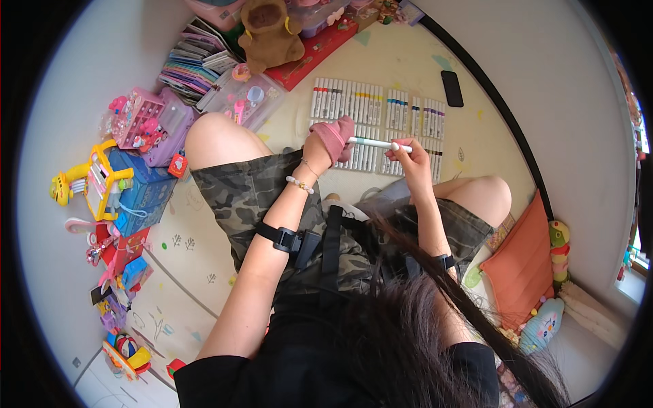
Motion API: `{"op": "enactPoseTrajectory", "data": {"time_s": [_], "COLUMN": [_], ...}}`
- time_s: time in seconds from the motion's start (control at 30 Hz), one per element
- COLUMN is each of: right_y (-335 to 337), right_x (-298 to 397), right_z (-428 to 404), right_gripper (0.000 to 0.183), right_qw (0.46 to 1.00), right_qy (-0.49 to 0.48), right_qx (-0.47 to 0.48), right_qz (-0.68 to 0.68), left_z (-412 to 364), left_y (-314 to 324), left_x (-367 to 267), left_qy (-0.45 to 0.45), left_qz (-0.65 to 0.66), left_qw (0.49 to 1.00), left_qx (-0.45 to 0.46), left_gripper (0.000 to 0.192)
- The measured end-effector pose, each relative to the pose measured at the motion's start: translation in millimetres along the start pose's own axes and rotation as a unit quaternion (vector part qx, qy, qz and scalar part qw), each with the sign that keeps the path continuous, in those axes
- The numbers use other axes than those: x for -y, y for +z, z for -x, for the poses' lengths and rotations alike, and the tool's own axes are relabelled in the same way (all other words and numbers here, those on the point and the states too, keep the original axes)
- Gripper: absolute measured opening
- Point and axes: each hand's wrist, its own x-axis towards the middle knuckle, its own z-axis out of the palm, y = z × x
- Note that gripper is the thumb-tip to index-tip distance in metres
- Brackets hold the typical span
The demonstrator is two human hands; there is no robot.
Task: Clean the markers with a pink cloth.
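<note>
My left hand (pixel 330 143) has a pink cloth (pixel 334 133) wrapped over it and holds the cloth against one end of a white marker pen (pixel 375 143). The fingers of my right hand (pixel 409 153) pinch the marker's other end, so it lies nearly level between both hands. Beneath and beyond them, many white marker pens (pixel 367 102) with coloured bands lie side by side in rows on the play mat. The near rows are partly hidden by my hands.
A black smartphone (pixel 452 88) lies at the back right. A clear plastic case (pixel 265 102), a brown plush toy (pixel 270 41) and stacked books (pixel 191 71) are at the back left. Toys and a blue box (pixel 153 188) line the left wall; an orange cushion (pixel 520 265) leans at the right.
</note>
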Motion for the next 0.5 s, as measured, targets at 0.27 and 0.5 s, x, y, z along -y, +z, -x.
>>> {"op": "enactPoseTrajectory", "data": {"time_s": [0.27, 0.5], "right_y": [-10, -14], "right_x": [-22, -21], "right_z": [-1, 2], "right_gripper": [0.018, 0.023], "right_qw": [0.989, 0.988], "right_qy": [-0.038, 0.081], "right_qx": [0.026, 0.129], "right_qz": [0.138, 0.020], "left_z": [-9, -25], "left_y": [-18, -19], "left_x": [-19, 0], "left_qy": [-0.102, -0.450], "left_qz": [0.122, 0.610], "left_qw": [0.986, 0.638], "left_qx": [0.049, 0.135], "left_gripper": [0.033, 0.023]}}
